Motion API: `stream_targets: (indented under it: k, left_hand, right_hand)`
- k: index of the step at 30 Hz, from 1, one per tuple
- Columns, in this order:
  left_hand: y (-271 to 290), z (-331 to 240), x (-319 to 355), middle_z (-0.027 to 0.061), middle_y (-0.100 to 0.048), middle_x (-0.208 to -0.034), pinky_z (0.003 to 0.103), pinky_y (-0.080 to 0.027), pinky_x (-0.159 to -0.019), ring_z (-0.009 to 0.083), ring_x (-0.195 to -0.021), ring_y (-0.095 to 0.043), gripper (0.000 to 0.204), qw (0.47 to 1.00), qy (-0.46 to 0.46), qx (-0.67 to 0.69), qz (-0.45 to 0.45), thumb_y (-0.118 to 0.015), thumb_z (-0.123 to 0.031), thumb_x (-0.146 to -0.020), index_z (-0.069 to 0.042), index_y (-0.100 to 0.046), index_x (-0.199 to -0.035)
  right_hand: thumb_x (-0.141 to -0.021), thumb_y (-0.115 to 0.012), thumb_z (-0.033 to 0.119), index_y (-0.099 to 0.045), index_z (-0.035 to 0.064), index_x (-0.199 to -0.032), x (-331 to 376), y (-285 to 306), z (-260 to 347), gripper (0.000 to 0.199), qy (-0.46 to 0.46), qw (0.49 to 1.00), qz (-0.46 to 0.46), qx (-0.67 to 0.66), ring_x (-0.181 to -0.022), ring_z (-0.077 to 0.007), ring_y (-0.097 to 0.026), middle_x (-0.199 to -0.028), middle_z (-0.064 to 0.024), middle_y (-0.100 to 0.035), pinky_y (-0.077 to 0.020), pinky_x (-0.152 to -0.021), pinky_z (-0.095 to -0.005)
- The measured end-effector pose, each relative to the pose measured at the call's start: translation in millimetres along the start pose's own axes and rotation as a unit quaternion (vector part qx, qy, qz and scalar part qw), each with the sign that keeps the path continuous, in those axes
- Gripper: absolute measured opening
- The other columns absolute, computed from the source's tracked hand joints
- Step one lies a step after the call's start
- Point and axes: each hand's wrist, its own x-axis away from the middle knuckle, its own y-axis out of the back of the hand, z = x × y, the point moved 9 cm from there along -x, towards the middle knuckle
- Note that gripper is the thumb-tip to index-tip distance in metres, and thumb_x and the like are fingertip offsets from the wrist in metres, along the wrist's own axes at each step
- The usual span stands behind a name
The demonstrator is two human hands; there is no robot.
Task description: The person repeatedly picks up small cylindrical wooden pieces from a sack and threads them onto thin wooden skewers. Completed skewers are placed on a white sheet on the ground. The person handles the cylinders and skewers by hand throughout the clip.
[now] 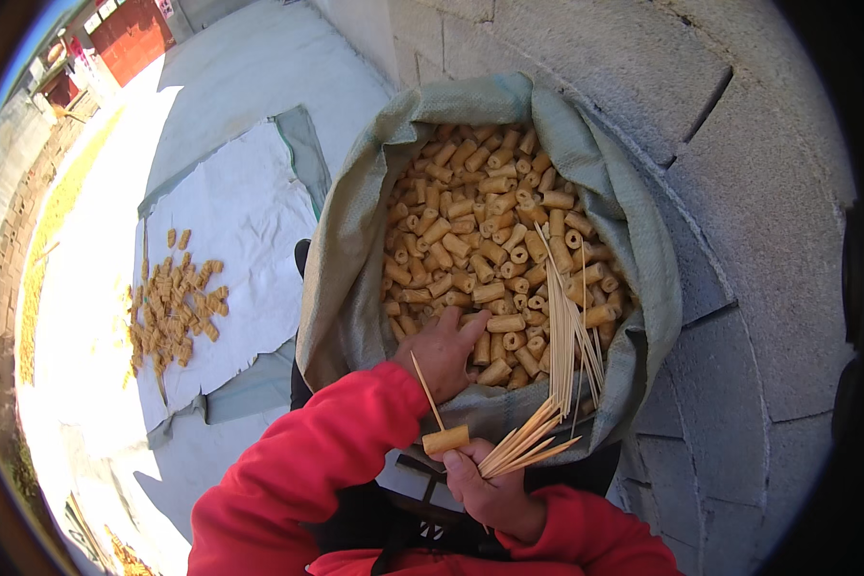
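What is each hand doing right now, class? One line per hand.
Left hand: reaching into the sack, fingers on the tube pieces.
Right hand: closed on a bundle of skewers, one threaded piece.

A large grey-green woven sack fills the centre of the frame, its mouth rolled open and its rim slumped outward. At the upper left edge, small white and red signs hang by a red door, too small and blurred to describe further.
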Motion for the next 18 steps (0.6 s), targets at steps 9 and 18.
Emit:
stream_targets:
  k: [9,18]
  left_hand:
    - [9.4,65.8,-11.2,0.0156,-0.058,-0.095,0.04,-0.049,-0.069,0.0322,-0.08,-0.062,0.029,0.981,0.024,0.054,-0.186,-0.058,-0.016,-0.082,-0.009,-0.053,-0.11]
    - [11.8,94.5,-3.5,0.0178,-0.062,-0.083,0.038,-0.05,-0.064,0.032,-0.074,-0.062,0.023,0.969,0.069,0.137,-0.195,-0.062,-0.016,-0.081,-0.002,-0.058,-0.099]
  right_hand:
    - [-0.095,-0.05,0.014,-0.06,0.0002,-0.1,1.1,-2.7,8.0,0.018,0.052,0.999,-0.005,0.007,-0.048,-0.0019,-0.039,-0.058,0.0045,-0.046,-0.0331,-0.044,-0.018]
    - [-0.094,-0.05,0.013,-0.063,-0.0001,-0.099,1.5,4.2,-9.0,0.019,-0.008,1.0,-0.022,-0.014,-0.049,-0.0005,-0.039,-0.059,0.0066,-0.046,-0.0307,-0.045,-0.0173]
